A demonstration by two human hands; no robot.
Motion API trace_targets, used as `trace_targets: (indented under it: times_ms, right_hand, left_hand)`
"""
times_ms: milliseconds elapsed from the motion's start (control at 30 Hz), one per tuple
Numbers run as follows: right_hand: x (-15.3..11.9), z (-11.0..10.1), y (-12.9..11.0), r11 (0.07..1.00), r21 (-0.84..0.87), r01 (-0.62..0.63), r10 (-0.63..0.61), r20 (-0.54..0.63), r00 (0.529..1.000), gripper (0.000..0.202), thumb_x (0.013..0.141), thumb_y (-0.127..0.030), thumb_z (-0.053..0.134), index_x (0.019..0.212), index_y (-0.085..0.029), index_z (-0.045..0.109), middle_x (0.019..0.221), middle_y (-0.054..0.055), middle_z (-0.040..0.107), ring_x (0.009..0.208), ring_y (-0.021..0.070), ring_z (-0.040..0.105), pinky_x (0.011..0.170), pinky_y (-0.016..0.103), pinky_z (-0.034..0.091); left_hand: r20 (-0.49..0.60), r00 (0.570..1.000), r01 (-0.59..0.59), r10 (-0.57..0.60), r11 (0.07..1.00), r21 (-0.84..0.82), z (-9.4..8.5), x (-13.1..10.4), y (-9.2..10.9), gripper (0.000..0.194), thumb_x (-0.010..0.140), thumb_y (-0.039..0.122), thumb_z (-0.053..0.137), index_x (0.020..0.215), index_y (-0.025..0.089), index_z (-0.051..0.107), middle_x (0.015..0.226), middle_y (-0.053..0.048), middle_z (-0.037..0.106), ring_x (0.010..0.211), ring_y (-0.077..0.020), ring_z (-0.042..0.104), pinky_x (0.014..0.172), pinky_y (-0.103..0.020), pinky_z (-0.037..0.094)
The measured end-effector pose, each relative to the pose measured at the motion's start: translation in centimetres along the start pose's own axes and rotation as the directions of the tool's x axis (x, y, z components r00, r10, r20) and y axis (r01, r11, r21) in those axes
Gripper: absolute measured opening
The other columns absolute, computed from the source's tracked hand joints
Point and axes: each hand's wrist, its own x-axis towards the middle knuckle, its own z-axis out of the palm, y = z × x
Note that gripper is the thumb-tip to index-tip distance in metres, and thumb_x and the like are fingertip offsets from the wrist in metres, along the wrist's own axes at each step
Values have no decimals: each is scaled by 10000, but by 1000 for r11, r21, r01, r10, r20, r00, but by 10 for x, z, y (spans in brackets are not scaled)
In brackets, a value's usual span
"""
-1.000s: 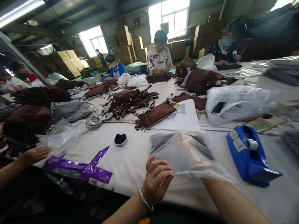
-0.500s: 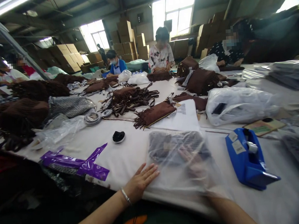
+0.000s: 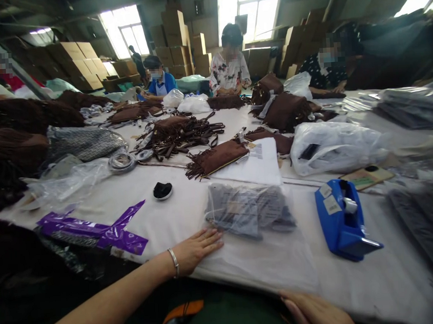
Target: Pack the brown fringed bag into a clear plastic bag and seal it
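Plastic bag point(image 3: 258, 237) with a dark item inside lies flat on our table point(image 3: 392, 278); our right hand point(image 3: 314, 312), holding nothing, sits at its near edge, our left hand point(image 3: 196, 249) presses open-palmed on its left side. Beyond, a blue tape dispenser point(image 3: 339, 220).

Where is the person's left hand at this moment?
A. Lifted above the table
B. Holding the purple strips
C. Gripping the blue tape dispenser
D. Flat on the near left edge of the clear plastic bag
D: the left hand lies palm down on the clear plastic bag, well apart from the blue tape dispenser.
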Motion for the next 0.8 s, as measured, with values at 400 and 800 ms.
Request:
trace_targets:
  times_ms: [400,800]
  right_hand:
    - [17,-28,120,947,233,-221,157,263,952,448,858,-231,393,1277,-320,522,1373,24,469,1273,224,420,1099,434,307]
    - [-6,20,98,754,343,-561,619,-82,781,407,800,-591,505,954,-266,695,998,25,699,961,255,644,858,342,525]
  left_hand:
    - [67,998,10,7,966,-259,-35,-24,0,739,779,361,652,1425,264,305,1501,-70,236,1374,-287,237,1148,-458,164]
    - [-441,619,269,-649,703,-658,16,-2,9,421,933,487,368,817,167,615,725,-23,610,705,-147,564,712,-245,473]
